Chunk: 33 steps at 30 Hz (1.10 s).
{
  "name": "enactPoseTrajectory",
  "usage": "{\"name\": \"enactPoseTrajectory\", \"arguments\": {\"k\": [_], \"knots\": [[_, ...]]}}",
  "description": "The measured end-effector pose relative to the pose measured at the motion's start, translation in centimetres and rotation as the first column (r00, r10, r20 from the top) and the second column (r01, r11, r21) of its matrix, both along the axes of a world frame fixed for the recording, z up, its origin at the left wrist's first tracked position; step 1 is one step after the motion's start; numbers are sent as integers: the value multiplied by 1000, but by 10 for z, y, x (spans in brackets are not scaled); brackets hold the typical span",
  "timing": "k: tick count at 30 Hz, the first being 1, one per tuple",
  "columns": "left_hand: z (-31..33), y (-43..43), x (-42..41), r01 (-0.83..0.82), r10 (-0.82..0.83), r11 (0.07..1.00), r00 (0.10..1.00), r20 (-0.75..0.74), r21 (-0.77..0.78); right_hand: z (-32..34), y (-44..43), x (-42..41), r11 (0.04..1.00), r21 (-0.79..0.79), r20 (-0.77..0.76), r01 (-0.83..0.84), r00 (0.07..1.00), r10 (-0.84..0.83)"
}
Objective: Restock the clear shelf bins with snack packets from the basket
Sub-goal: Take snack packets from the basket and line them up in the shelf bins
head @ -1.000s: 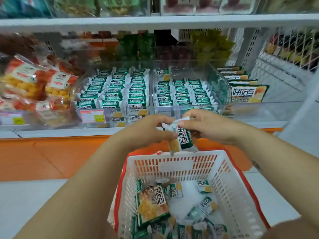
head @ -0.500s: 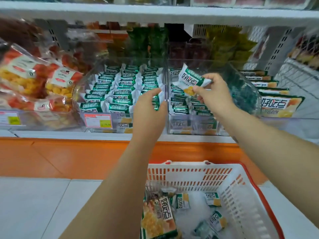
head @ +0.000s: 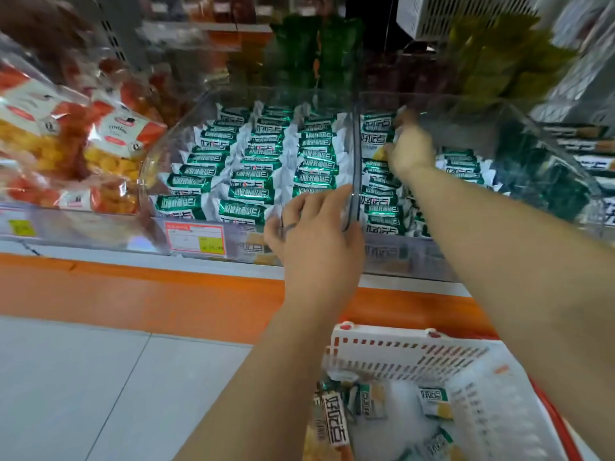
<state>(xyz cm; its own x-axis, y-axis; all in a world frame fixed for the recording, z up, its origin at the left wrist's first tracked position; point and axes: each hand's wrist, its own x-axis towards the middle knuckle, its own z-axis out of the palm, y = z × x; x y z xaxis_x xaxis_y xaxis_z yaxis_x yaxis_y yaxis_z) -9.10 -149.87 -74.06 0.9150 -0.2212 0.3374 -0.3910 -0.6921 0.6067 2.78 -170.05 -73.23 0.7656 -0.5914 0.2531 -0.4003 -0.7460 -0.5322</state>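
Observation:
Two clear shelf bins stand side by side, the left bin (head: 186, 134) and the right bin (head: 519, 128), both lined with rows of green-and-white snack packets (head: 253, 174). My right hand (head: 411, 148) reaches deep into the right bin and pinches one green-and-white packet (head: 376, 134) at the back of its left row. My left hand (head: 316, 231) rests with its fingers on the front corner where the two bins meet. The white basket with a red rim (head: 416, 354) sits on the floor below, holding several loose packets (head: 432, 402).
A bin of red-and-yellow snack bags (head: 76, 151) stands to the left. An orange shelf base (head: 139, 294) runs under the bins, with a price tag (head: 196, 237) on the left bin's front. More packets line the far right (head: 592, 161).
My right hand has carried the packet from above the basket into the back of the right bin. My left hand let go of it and moved up to the bins' front corner.

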Motion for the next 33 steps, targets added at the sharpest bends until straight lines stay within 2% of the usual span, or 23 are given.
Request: {"name": "enactPoseTrajectory", "arguments": {"k": [2,5,8,11,14,17,19,21,23,24,26,29,31,33], "knots": [[-1,-1,-1,-5,5,1000,1000,9,-8,-3,-3,1,997,-36,-44,-62,997,60],[0,-1,-2,4,-4,1000,1000,10,11,3,-4,-4,979,-63,-224,-193,959,174],[3,2,-3,22,-21,999,999,-24,46,13,-1,-24,972,-97,-282,-214,943,180],[6,4,-11,19,-19,1000,1000,-5,-14,23,11,-66,956,-121,-156,-266,957,246],[6,3,-28,67,-54,995,986,157,-79,20,33,-127,940,-133,116,-313,937,329],[-8,1,-47,183,-157,982,939,306,-56,0,55,-193,926,-143,341,-350,861,378],[-24,-2,-62,251,-228,968,909,350,-20,-22,63,-228,924,-123,394,-362,837,381],[-44,-5,-80,290,-268,957,898,350,-9,-51,65,-252,929,-86,377,-361,851,365],[-69,-6,-99,314,-309,949,910,277,29,-81,62,-268,930,-72,268,-361,891,367],[-81,-5,-107,326,-334,943,923,191,71,-96,59,-274,930,-69,185,-361,911,368],[-107,0,-117,324,-316,931,946,-74,168,-125,48,-286,937,7,-52,-349,936,349],[-151,15,-121,241,-145,953,895,-423,182,-174,24,-305,951,163,-468,-261,828,308],[-183,26,-120,176,-47,967,835,-549,184,-204,10,-317,953,266,-608,-142,743,280],[-212,34,-121,141,41,962,772,-634,234,-232,0,-321,951,302,-707,-67,653,270]]}}
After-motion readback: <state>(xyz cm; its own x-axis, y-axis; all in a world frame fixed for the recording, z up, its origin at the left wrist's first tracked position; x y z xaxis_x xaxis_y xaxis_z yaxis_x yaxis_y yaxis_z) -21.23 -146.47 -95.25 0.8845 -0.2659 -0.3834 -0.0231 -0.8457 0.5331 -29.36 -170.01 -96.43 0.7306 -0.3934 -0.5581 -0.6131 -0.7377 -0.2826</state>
